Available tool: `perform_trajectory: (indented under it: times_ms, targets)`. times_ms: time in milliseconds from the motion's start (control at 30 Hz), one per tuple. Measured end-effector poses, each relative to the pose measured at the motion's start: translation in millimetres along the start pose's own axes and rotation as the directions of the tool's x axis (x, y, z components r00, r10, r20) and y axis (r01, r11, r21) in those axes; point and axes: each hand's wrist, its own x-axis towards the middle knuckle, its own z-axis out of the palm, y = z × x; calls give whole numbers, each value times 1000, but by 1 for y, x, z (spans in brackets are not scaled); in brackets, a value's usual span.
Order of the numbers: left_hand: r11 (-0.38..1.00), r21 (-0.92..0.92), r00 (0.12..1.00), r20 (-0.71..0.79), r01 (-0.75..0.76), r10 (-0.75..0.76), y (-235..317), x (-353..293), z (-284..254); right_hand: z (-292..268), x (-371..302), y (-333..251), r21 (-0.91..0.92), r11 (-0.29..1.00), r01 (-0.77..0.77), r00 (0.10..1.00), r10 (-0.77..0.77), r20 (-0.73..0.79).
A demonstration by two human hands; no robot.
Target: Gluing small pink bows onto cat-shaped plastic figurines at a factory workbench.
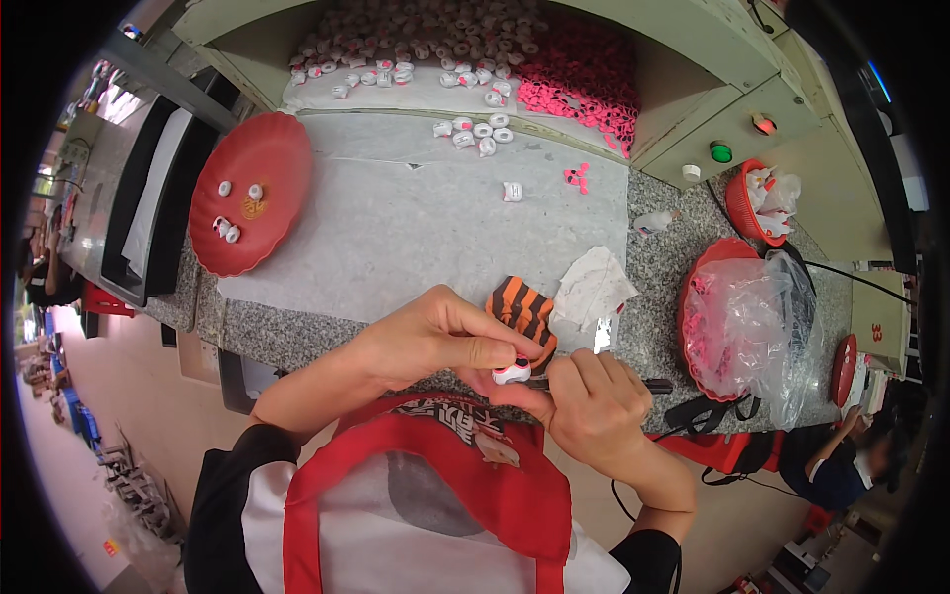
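My left hand pinches a small white part with red trim between thumb and fingers, close to my chest. My right hand is closed around a thin dark-handled tool whose tip meets that part. Behind the hands, an orange-and-black striped cloth lies at the counter's front edge. A crumpled white rag rests beside it.
A red plate with a few white parts sits at left. Heaps of white parts and pink parts fill the back bin. A red basket with a clear plastic bag stands at right; another person sits at lower right.
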Motion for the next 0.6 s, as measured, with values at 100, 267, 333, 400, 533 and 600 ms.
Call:
perform_trajectory:
  times_ms: [100, 267, 333, 400, 533, 600]
  targets:
    - [1000, -13, 1000, 8, 1, -1, -2, 0, -1, 3, -1, 1, 0, 1000, 3, 1000, -3, -21]
    - [1000, -2, 1000, -2, 9, -9, 1, -1, 0, 0, 0, 1, 15, 1000, -1, 1000, 1, -8]
    - [1000, -15, 1000, -8, 13, -13, -1, 0, -1, -1, -1, 0, -5, 1000, 8, 999, -7, 36]
    - [999, -27, 1000, 0, 17, -17, -3, 0, -1, 2, -1, 1, 8, 1000, 0, 1000, 0, -3]
    - [999, -48, 1000, -2, 24, -24, 0, -1, -1, 4, -2, 2, 41, 999, -20, 1000, 21, -23]
    - [998, -67, 1000, -16, 17, -18, 0, -1, -1, 3, -2, 0, 31, 999, -17, 1000, 17, -5]
